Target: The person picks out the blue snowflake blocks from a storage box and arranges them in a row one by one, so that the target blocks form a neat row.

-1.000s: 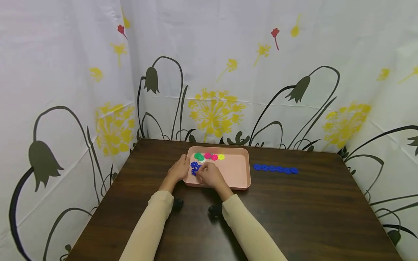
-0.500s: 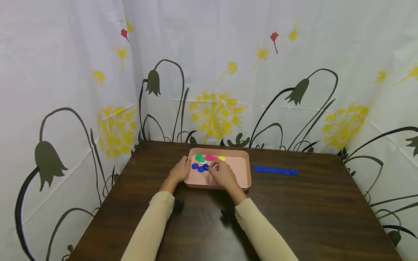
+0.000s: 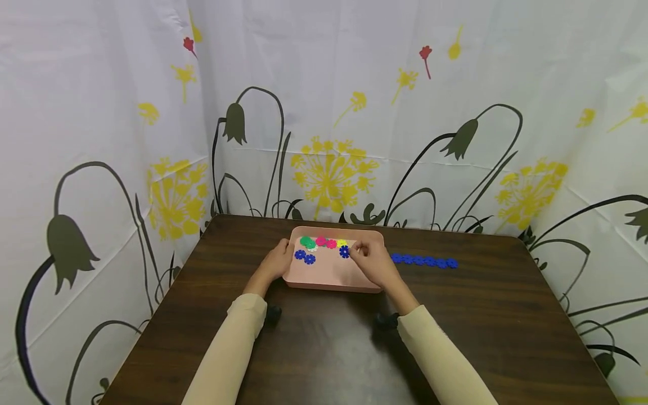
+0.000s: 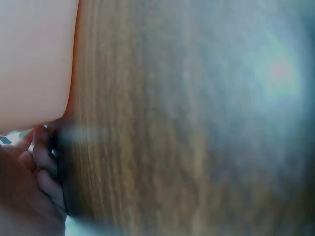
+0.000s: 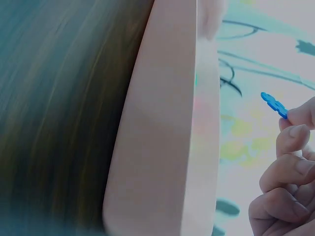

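Note:
My right hand (image 3: pixel 376 262) pinches a blue flower-shaped piece (image 3: pixel 345 251) between thumb and fingertips, over the right half of the pink tray (image 3: pixel 324 275). Seen edge-on in the right wrist view, that blue piece (image 5: pixel 274 105) stands out from the fingertips, with the other fingers curled below. At the tray's left side, my left hand (image 3: pixel 275 261) holds the rim. Its bent fingers (image 4: pixel 45 160) lie against the outer wall in the left wrist view. Inside the tray lie two blue pieces (image 3: pixel 305 257), with green (image 3: pixel 307 242), pink (image 3: pixel 326 242), white and yellow pieces (image 3: pixel 341 243) behind them.
To the right of the tray, a row of several blue flower pieces (image 3: pixel 429 261) lies on the dark wooden table (image 3: pixel 481 320). A curtain (image 3: pixel 324 84) printed with flowers hangs behind the table and along its sides.
My right hand has lifted one blue piece from the group at the tray's left and carried it rightward. Two blue pieces stay there. The left hand keeps its place at the rim.

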Demonstrator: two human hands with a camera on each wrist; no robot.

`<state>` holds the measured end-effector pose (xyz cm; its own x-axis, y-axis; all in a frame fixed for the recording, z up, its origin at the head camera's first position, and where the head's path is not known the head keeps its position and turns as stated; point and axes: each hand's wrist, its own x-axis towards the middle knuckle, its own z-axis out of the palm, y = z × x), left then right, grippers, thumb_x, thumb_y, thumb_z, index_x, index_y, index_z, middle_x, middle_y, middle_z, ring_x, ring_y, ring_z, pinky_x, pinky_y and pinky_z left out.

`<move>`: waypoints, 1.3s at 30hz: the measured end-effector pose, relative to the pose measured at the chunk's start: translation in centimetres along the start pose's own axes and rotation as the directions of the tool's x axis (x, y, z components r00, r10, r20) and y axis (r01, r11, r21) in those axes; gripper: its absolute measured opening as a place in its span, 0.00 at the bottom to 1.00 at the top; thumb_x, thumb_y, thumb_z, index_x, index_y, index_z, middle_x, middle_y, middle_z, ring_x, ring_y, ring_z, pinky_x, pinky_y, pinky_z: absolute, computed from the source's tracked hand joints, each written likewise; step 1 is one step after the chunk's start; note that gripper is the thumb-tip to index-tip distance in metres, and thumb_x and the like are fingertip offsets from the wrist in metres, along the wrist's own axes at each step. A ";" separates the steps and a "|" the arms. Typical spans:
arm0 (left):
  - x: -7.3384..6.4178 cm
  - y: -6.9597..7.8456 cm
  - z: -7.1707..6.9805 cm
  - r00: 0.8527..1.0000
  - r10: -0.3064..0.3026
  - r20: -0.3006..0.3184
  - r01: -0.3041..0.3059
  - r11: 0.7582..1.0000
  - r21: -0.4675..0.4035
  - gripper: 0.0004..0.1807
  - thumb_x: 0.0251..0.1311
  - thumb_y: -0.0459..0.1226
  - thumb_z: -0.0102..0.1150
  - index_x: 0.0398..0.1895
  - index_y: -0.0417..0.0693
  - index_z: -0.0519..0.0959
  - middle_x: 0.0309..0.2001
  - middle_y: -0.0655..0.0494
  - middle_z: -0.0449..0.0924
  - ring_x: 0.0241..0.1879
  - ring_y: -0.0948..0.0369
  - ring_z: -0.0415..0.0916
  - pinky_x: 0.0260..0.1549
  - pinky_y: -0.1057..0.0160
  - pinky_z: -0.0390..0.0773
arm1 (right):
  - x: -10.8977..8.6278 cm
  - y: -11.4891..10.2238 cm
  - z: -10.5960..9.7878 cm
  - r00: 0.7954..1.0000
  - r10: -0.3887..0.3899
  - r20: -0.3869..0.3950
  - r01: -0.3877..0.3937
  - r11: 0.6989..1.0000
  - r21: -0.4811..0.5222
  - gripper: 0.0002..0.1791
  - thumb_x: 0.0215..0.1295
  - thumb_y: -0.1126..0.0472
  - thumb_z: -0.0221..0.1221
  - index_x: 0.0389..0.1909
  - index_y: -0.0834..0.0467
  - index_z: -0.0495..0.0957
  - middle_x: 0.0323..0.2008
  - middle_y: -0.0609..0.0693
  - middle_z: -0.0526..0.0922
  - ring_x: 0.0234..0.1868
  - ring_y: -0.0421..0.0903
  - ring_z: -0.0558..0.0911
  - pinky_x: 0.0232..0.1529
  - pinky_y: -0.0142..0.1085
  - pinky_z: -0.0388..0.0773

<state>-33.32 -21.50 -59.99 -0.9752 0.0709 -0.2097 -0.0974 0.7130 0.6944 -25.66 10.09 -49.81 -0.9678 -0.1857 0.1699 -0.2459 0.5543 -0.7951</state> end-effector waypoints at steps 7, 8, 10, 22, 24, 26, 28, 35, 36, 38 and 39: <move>0.3 -0.6 -0.3 1.000 0.002 -0.013 -0.002 1.000 0.008 0.34 0.84 0.59 0.30 0.78 0.47 0.62 0.72 0.38 0.73 0.65 0.42 0.74 0.72 0.35 0.68 | -0.9 2.2 -3.8 0.998 0.051 -0.035 -0.050 0.999 0.017 0.11 0.76 0.54 0.62 0.41 0.58 0.84 0.21 0.45 0.73 0.25 0.45 0.71 0.29 0.37 0.68; 0.1 -0.4 -0.4 1.000 -0.002 -0.011 0.002 1.000 0.011 0.34 0.84 0.59 0.30 0.78 0.48 0.62 0.72 0.38 0.73 0.65 0.42 0.74 0.73 0.36 0.68 | -1.0 2.5 -4.3 0.998 0.054 -0.038 -0.053 0.998 0.022 0.11 0.77 0.54 0.62 0.42 0.59 0.84 0.21 0.45 0.73 0.25 0.45 0.71 0.29 0.36 0.68; -0.3 -0.1 -0.5 1.000 -0.002 -0.007 0.002 1.000 0.019 0.34 0.84 0.59 0.29 0.79 0.48 0.61 0.73 0.38 0.73 0.67 0.42 0.73 0.73 0.35 0.67 | -1.2 3.2 -5.5 0.996 0.071 -0.048 -0.069 0.996 0.050 0.12 0.78 0.55 0.62 0.44 0.62 0.84 0.22 0.45 0.74 0.25 0.45 0.72 0.28 0.36 0.69; -0.1 0.1 -0.3 1.000 -0.003 -0.018 0.004 0.999 0.038 0.36 0.83 0.61 0.26 0.78 0.47 0.61 0.72 0.38 0.73 0.65 0.42 0.74 0.71 0.34 0.68 | -3.4 4.2 -12.1 0.973 0.226 -0.050 -0.209 0.951 0.229 0.18 0.81 0.60 0.58 0.55 0.73 0.80 0.24 0.49 0.77 0.22 0.40 0.68 0.27 0.36 0.68; -0.2 0.2 -0.4 1.000 -0.009 -0.013 0.010 0.999 0.042 0.36 0.83 0.61 0.26 0.79 0.48 0.60 0.73 0.39 0.73 0.66 0.42 0.73 0.72 0.34 0.67 | -3.8 4.6 -13.0 0.967 0.249 -0.060 -0.230 0.946 0.228 0.18 0.82 0.60 0.57 0.55 0.73 0.80 0.24 0.48 0.78 0.21 0.40 0.67 0.27 0.36 0.67; -0.4 0.5 -0.4 1.000 -0.014 -0.009 0.015 0.999 0.043 0.36 0.83 0.62 0.26 0.79 0.48 0.60 0.73 0.40 0.73 0.67 0.42 0.73 0.72 0.34 0.67 | -3.8 6.0 -13.7 0.961 0.267 -0.076 -0.244 0.944 0.222 0.19 0.82 0.57 0.57 0.56 0.72 0.80 0.24 0.44 0.77 0.22 0.40 0.66 0.28 0.36 0.67; -1.0 1.2 -0.6 1.000 -0.015 -0.008 0.015 0.999 0.049 0.36 0.84 0.60 0.28 0.79 0.47 0.61 0.73 0.39 0.73 0.67 0.42 0.74 0.72 0.33 0.67 | -3.8 7.7 -14.4 0.955 0.279 -0.102 -0.256 0.946 0.200 0.20 0.83 0.54 0.57 0.55 0.69 0.80 0.24 0.41 0.76 0.23 0.39 0.67 0.29 0.36 0.67; -3.4 3.9 -1.5 1.000 -0.015 0.006 0.015 0.999 0.038 0.35 0.85 0.57 0.26 0.79 0.42 0.60 0.73 0.36 0.72 0.68 0.40 0.73 0.71 0.32 0.67 | -4.6 12.5 -17.4 0.918 0.342 -0.199 -0.323 0.938 0.125 0.27 0.82 0.45 0.57 0.57 0.68 0.80 0.26 0.36 0.78 0.30 0.37 0.76 0.33 0.33 0.72; -3.5 3.9 -1.4 1.000 -0.015 -0.001 0.015 0.999 0.042 0.35 0.85 0.57 0.27 0.78 0.42 0.61 0.72 0.36 0.73 0.67 0.40 0.74 0.71 0.32 0.67 | -4.7 12.9 -17.8 0.908 0.361 -0.213 -0.342 0.932 0.121 0.28 0.82 0.45 0.57 0.58 0.69 0.80 0.26 0.36 0.79 0.31 0.37 0.77 0.34 0.33 0.73; -3.2 3.6 -1.3 1.000 -0.013 -0.010 0.014 0.998 0.054 0.35 0.85 0.57 0.26 0.78 0.42 0.61 0.71 0.37 0.74 0.65 0.41 0.75 0.68 0.32 0.69 | -5.1 13.8 -18.5 0.885 0.401 -0.237 -0.382 0.916 0.124 0.30 0.82 0.44 0.57 0.61 0.69 0.80 0.28 0.35 0.80 0.35 0.37 0.78 0.37 0.32 0.74; -3.2 3.7 -1.3 1.000 -0.017 -0.006 0.017 0.999 0.051 0.35 0.85 0.57 0.25 0.78 0.42 0.61 0.71 0.36 0.74 0.65 0.40 0.75 0.69 0.31 0.68 | -5.2 14.3 -18.9 0.874 0.420 -0.247 -0.402 0.908 0.122 0.30 0.82 0.43 0.57 0.61 0.68 0.80 0.28 0.35 0.81 0.36 0.37 0.78 0.38 0.32 0.74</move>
<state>-30.81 -20.00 -55.91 -0.9746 0.0549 -0.2173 -0.1038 0.7487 0.6547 -25.11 34.26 -51.04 -0.9618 0.2704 -0.0417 0.1720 0.4790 -0.8608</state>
